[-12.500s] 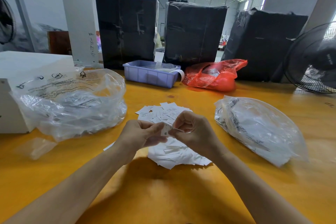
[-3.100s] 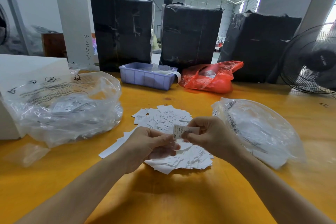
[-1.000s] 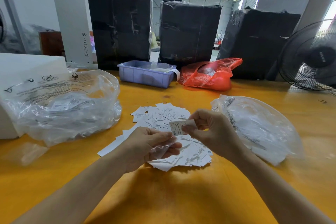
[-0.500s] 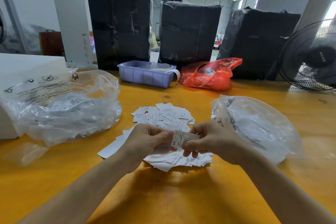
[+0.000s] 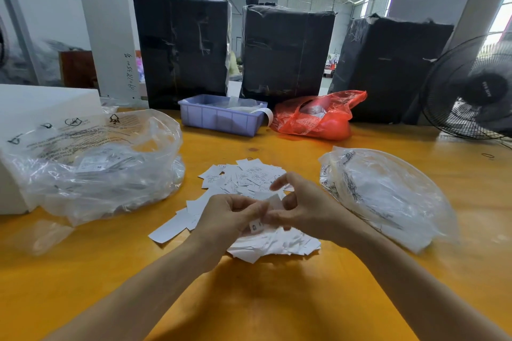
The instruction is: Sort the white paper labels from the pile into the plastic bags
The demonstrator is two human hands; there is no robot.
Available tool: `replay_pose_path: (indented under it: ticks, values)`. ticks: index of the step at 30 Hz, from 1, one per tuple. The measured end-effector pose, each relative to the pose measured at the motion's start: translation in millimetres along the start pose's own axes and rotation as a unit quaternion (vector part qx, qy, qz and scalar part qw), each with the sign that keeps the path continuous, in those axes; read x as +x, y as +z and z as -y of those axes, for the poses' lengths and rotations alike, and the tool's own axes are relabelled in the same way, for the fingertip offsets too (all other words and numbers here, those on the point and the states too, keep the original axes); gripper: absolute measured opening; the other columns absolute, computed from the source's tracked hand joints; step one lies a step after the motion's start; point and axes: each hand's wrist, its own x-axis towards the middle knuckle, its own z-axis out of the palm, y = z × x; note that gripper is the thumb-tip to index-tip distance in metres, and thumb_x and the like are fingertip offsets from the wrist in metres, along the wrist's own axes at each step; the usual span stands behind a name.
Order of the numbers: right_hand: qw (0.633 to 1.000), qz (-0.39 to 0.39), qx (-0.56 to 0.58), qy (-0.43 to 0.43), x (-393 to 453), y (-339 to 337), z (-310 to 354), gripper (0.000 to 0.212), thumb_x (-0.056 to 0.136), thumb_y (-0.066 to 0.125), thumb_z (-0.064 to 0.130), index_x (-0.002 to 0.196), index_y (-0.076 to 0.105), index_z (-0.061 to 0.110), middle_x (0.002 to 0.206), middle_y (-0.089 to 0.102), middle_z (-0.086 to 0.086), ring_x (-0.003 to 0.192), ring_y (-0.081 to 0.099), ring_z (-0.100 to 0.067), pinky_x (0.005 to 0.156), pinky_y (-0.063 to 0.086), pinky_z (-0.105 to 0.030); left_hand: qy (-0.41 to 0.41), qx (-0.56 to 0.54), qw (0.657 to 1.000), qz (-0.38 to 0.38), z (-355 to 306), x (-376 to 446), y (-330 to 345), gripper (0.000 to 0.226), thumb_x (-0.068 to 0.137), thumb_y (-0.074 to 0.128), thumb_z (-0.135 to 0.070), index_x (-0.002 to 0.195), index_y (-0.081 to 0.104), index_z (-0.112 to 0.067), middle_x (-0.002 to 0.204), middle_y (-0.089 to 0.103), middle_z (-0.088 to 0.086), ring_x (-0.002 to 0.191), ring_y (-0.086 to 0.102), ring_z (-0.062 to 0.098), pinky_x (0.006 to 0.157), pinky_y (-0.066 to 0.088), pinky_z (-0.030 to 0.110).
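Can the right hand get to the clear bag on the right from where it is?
Probably yes. The right hand is over the label pile, the clear bag lies just beside it, and nothing stands between them; its fingers seem busy with a label.

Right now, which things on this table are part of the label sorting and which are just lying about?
Job: label pile; left clear bag; right clear bag; held label; left hand; right hand.
Lying about: blue tray; red bag; fan.
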Motion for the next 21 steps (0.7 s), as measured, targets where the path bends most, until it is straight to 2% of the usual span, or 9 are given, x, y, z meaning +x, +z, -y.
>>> replay_pose_path:
  ticks: [3,6,9,11,14,15,18,19,21]
  values:
    - [0.991,-0.116,0.041,-0.050,-0.7,-2.6,3.2,0.029,0.083,0.071,0.018,0.109,0.058,0.015,0.075,0.070,-0.006,0.060,0.061,-0.007,0.053,0.046,-0.017,-0.048,-0.165,0.984,-0.038,-10.2,2.4,4.9,0.027,0.066,0.070,-0.017,0.084,0.073,0.002,0.086,0.073,0.018,0.081,0.072,0.029,0.061,0.058,0.027]
    - [0.979,-0.168,0.054,-0.099,-2.7,1.1,8.2,0.013,0.085,0.069,0.013,0.097,0.071,0.010,0.075,0.070,-0.003,0.060,0.060,-0.004,0.056,0.050,-0.019,-0.072,-0.213,0.973,-0.053,-19.7,3.5,9.8,0.028,0.066,0.070,-0.016,0.086,0.071,0.003,0.086,0.072,0.018,0.080,0.070,0.027,0.061,0.059,0.029]
    - [0.975,-0.171,0.047,-0.137,-7.3,7.0,16.1,0.012,0.087,0.066,0.017,0.095,0.075,0.014,0.077,0.070,0.009,0.069,0.064,-0.002,0.062,0.051,-0.016,-0.084,-0.215,0.970,-0.081,-26.4,1.7,14.7,0.019,0.075,0.071,-0.013,0.086,0.070,0.002,0.077,0.071,0.014,0.069,0.068,0.020,0.058,0.057,0.026]
    - [0.977,-0.138,0.073,-0.145,-10.9,9.1,21.3,0.014,0.085,0.068,0.018,0.098,0.073,0.018,0.078,0.069,0.015,0.072,0.065,-0.001,0.061,0.050,-0.014,-0.088,-0.228,0.964,-0.105,-29.7,-0.9,16.6,0.015,0.079,0.070,-0.014,0.086,0.070,0.000,0.076,0.071,0.012,0.066,0.068,0.018,0.055,0.055,0.026]
    - [0.974,-0.104,0.158,-0.124,-14.9,11.3,25.5,0.024,0.080,0.072,0.008,0.104,0.071,0.011,0.074,0.070,0.001,0.061,0.061,0.000,0.058,0.047,-0.013,-0.085,-0.274,0.952,-0.107,-33.6,-6.7,18.0,0.016,0.080,0.069,-0.015,0.081,0.069,0.000,0.071,0.071,0.012,0.057,0.068,0.019,0.049,0.055,0.025]
    - [0.971,-0.109,0.180,-0.114,-15.7,11.8,26.5,0.025,0.079,0.072,0.004,0.103,0.071,0.007,0.074,0.070,-0.004,0.060,0.061,-0.002,0.058,0.048,-0.014,-0.087,-0.282,0.950,-0.100,-34.3,-8.9,17.5,0.019,0.077,0.071,-0.018,0.081,0.068,0.000,0.073,0.071,0.013,0.059,0.069,0.020,0.051,0.056,0.027]
    - [0.964,-0.135,0.212,-0.083,-18.7,10.8,29.3,0.022,0.078,0.072,0.002,0.099,0.069,0.003,0.075,0.071,-0.010,0.060,0.064,-0.009,0.059,0.050,-0.020,-0.102,-0.236,0.963,-0.079,-35.9,-15.7,11.3,0.038,0.064,0.075,-0.031,0.087,0.067,-0.002,0.081,0.071,0.013,0.076,0.068,0.025,0.070,0.057,0.034]
    - [0.965,-0.138,0.211,-0.069,-19.7,9.8,30.3,0.020,0.078,0.072,0.004,0.098,0.068,0.004,0.076,0.071,-0.013,0.060,0.063,-0.011,0.060,0.049,-0.024,-0.104,-0.199,0.972,-0.072,-36.9,-18.1,8.0,0.040,0.061,0.075,-0.035,0.086,0.068,-0.005,0.078,0.071,0.011,0.077,0.067,0.024,0.070,0.056,0.035]
    - [0.968,-0.135,0.205,-0.051,-20.8,7.3,31.8,0.013,0.080,0.071,0.007,0.091,0.068,0.003,0.077,0.071,-0.017,0.061,0.063,-0.015,0.060,0.046,-0.027,-0.103,-0.120,0.985,-0.063,-38.9,-22.8,1.4,0.038,0.056,0.077,-0.037,0.081,0.069,-0.009,0.068,0.070,0.005,0.066,0.064,0.016,0.060,0.055,0.028]
